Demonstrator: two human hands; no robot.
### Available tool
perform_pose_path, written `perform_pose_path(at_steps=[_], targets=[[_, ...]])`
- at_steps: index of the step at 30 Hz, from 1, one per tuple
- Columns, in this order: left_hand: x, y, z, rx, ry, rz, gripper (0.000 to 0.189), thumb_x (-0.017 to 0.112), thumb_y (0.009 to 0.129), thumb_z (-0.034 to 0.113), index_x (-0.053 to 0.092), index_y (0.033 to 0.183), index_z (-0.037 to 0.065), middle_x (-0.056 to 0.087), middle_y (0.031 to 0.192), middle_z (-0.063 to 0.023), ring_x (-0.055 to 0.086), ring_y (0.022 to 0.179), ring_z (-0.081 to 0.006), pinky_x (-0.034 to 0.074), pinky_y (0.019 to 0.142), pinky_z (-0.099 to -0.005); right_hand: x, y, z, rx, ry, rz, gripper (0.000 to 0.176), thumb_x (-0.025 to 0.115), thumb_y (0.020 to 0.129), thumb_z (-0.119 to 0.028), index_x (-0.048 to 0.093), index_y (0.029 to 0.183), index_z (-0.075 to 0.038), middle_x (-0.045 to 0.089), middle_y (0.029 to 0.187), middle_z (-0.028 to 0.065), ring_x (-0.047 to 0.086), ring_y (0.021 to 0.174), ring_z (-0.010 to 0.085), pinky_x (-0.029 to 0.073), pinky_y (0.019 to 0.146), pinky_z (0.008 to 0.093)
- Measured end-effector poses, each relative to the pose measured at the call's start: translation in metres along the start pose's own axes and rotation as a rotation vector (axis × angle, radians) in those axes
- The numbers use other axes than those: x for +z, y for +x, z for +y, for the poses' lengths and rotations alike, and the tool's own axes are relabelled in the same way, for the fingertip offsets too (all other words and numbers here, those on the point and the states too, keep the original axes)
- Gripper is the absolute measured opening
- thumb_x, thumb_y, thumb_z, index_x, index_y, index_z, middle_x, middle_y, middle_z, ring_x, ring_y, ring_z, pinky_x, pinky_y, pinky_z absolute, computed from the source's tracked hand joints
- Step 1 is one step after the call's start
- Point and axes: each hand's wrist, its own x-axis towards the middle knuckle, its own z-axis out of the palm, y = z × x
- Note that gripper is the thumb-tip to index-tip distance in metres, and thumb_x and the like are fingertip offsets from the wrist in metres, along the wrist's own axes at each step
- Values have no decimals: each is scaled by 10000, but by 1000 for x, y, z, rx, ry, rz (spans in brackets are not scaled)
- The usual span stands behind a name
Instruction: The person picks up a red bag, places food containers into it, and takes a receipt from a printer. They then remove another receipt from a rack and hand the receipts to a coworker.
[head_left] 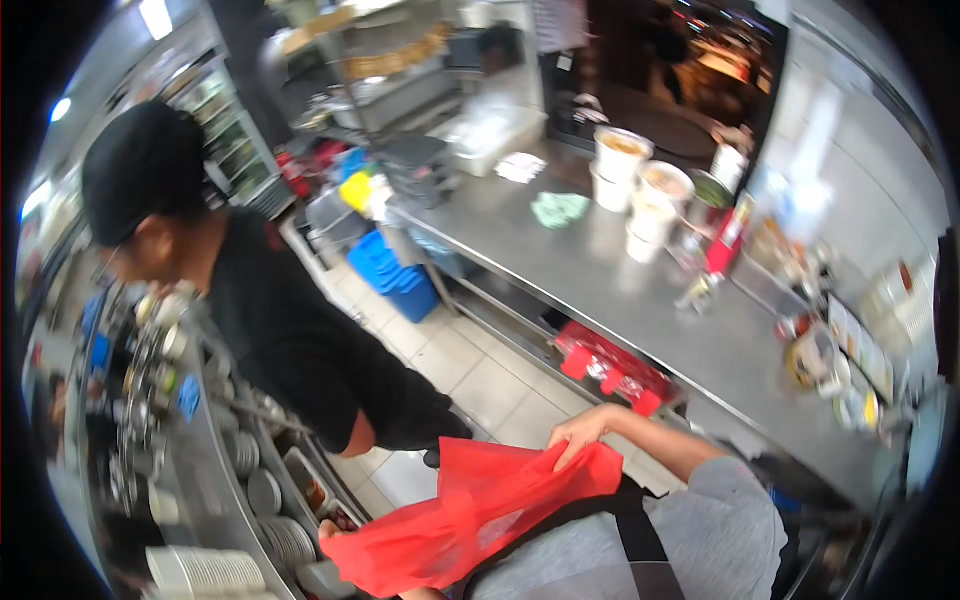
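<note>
A thin red cloth or bag [460, 520] is stretched out in front of my grey shirt. At its upper right corner, my right hand [578, 436] pinches the edge between bent fingers. My left hand [328, 530] grips the lower left end, with most of its fingers hidden behind the red material. The material hangs loosely between both hands, above the tiled floor and a dark strap on my body.
A co-worker in black [290, 320] stands at the left beside a counter with stacked plates [285, 540]. Across the right runs a steel counter [560, 260] with white tubs [620, 165] and a green cloth [560, 208]. Blue bins [400, 280] stand on the floor.
</note>
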Motion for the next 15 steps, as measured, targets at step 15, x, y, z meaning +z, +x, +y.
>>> perform_pose_path(at_steps=[15], targets=[[33,174,-130,-1049,1310,-1169,142,701,741,65,633,855,16,615,818,-64,584,787,-139,462,685,-257,-48,-130,10,-1101,1258,1044,243,403,915,-134,524,1079,-1,588,1071,119,589,994,219,491,870,371]])
